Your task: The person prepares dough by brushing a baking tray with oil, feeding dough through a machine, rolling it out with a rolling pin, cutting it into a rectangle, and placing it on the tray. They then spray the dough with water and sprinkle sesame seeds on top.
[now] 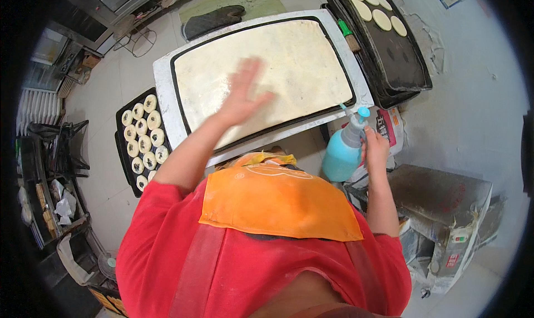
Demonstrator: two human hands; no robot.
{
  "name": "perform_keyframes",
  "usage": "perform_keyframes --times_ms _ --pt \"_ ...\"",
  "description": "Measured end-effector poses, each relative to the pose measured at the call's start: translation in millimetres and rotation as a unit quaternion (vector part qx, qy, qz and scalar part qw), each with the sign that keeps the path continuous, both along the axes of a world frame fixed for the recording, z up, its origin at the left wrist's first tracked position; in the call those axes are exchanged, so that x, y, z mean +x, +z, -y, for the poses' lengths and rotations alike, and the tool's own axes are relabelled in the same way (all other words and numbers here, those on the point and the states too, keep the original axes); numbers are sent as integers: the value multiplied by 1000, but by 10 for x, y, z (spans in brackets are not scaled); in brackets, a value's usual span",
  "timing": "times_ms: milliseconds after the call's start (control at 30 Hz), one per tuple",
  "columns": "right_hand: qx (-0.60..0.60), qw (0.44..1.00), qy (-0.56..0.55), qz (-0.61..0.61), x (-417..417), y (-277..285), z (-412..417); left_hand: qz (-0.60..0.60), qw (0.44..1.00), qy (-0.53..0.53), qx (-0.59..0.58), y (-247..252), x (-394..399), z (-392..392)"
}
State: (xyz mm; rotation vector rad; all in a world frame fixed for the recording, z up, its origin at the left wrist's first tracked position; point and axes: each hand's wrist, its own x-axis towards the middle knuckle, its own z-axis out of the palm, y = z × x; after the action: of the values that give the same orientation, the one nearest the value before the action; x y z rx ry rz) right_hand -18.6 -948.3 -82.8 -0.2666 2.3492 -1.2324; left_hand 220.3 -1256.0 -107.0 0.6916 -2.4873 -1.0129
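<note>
A wide sheet of pale dough [292, 59] fills a black-rimmed tray on a white table [164, 88]. My left hand [246, 90], blurred, is over the left-centre part of the dough with its fingers spread and nothing held; whether it touches the surface I cannot tell. The dough looks wet and shiny beside it. My right hand [375, 145] grips a blue spray bottle [342, 155] with a grey neck, off the tray's near right corner. The bottle's nozzle points towards that corner.
At left, a black tray [121, 145] holds rows of round dough pieces with dark topping [144, 143]. Stacked black trays [404, 63] stand at right, flat dough rounds [381, 20] on top, a green-handled brush [348, 35] alongside. A dark oven mitt [212, 21] lies beyond the table; a dusty machine [442, 197] stands lower right.
</note>
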Motion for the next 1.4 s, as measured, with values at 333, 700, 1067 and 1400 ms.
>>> perform_keyframes --times_ms 333,700,1067,1400 --pt "176 924 145 -307 -309 -18 264 268 718 634 -108 -1304 3747 649" --pt "195 908 363 -78 911 197 1051 471 610 596 225 -2917 5595 -820" --pt "41 971 237 9 1605 672 1430 279 707 612 219 -2541 5072 -227" --pt "109 978 74 -164 1059 473 893 293 718 609 167 -2400 5165 -2"
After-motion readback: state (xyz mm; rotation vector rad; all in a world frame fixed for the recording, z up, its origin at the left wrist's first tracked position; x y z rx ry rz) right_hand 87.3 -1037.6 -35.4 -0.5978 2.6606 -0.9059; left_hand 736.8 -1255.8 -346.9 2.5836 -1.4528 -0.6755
